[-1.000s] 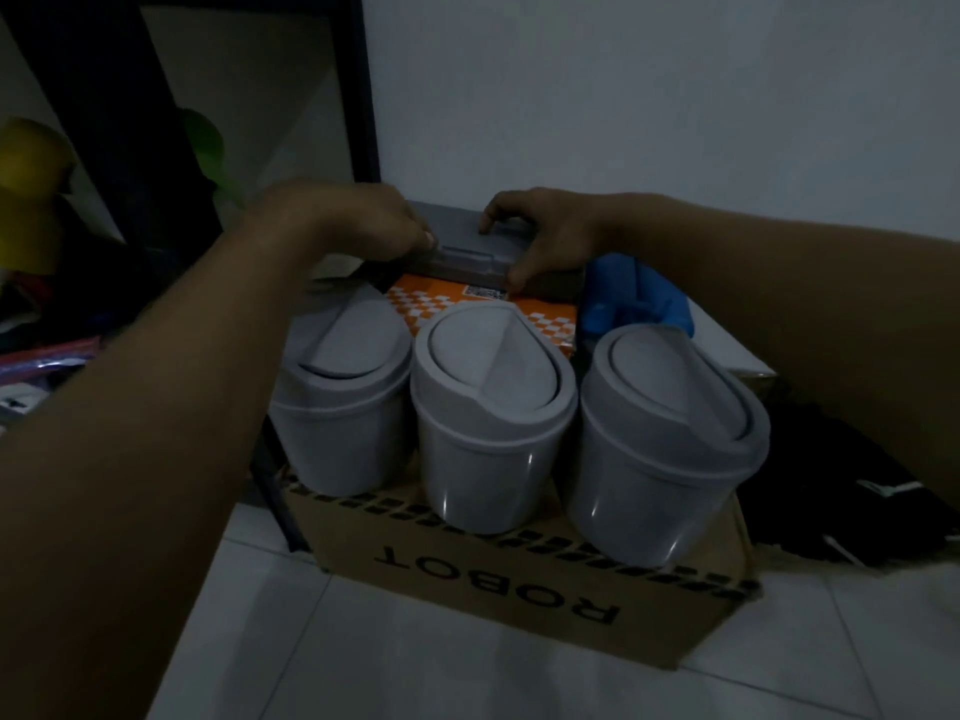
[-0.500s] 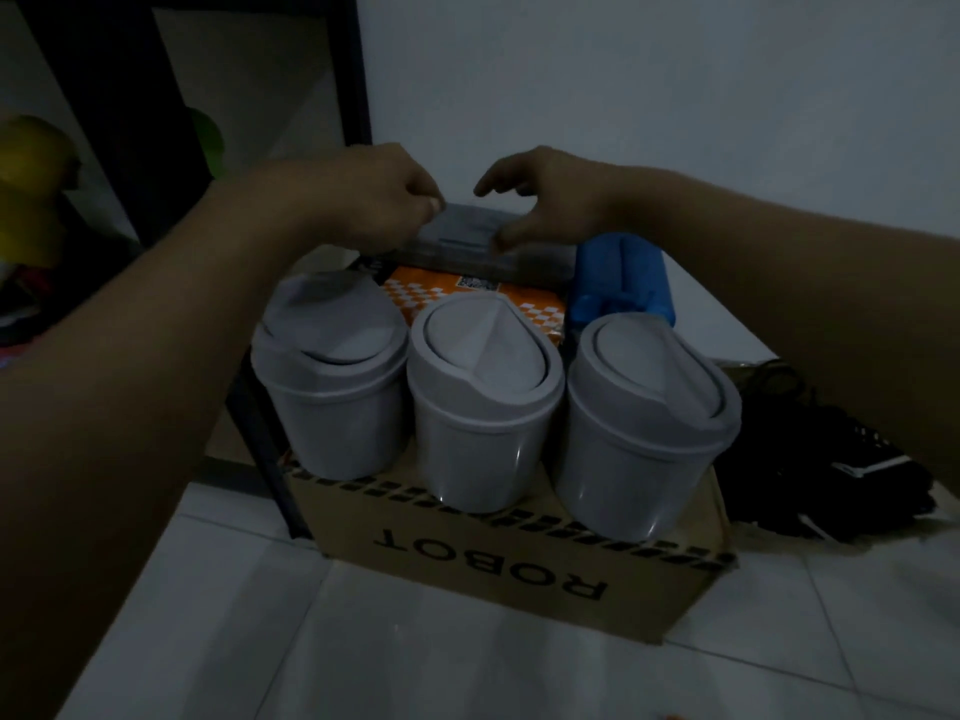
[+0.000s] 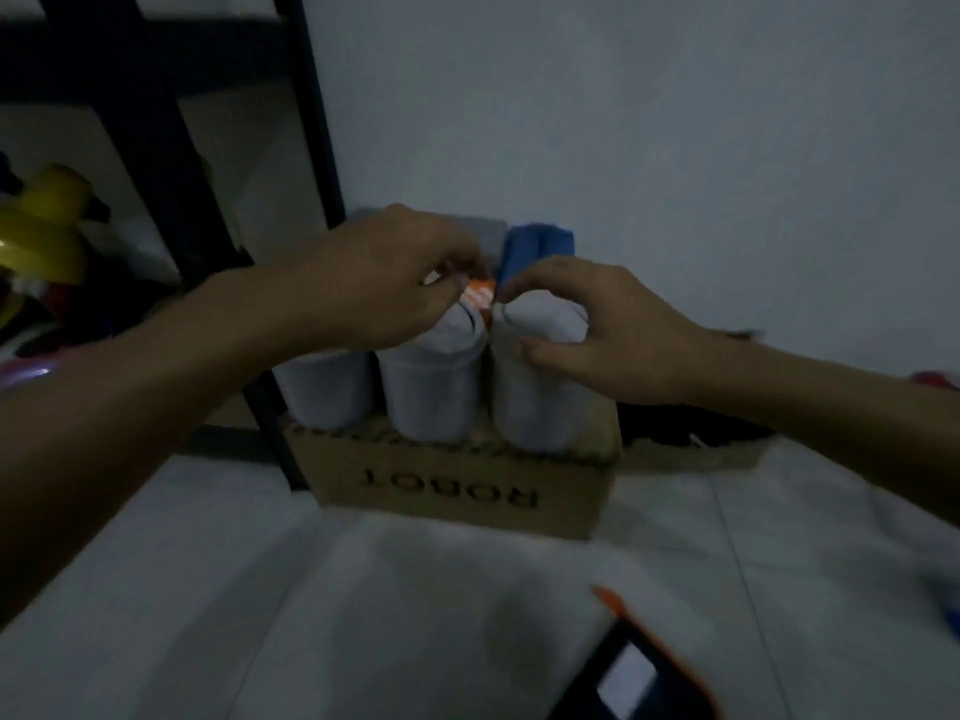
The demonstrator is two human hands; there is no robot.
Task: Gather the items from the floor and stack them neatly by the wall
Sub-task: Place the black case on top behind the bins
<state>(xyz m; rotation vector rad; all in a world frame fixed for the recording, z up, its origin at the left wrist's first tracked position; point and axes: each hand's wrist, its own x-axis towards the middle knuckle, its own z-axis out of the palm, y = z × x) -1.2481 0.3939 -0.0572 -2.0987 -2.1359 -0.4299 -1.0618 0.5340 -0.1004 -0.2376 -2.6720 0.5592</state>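
Three grey swing-lid bins (image 3: 431, 397) stand in a row on a cardboard box (image 3: 452, 491) printed "ROBOT", placed against the white wall. Behind them lie an orange checkered box (image 3: 478, 296), a blue item (image 3: 540, 246) and a grey flat case (image 3: 491, 231), which is mostly hidden. My left hand (image 3: 395, 283) hovers over the left and middle bins with fingers loosely curled and nothing in them. Over the right bin, my right hand (image 3: 587, 330) has its fingers apart and holds nothing. The picture is dim and blurred.
A black shelf frame (image 3: 311, 148) stands just left of the box, with a yellow toy (image 3: 47, 226) on the shelf. Dark cloth (image 3: 691, 423) lies on the floor to the right. A black and orange item (image 3: 639, 667) lies on the white tiles at the bottom right.
Both hands have let go of the grey case at the back and drawn toward me over the bins. My view has pulled back, showing more floor.
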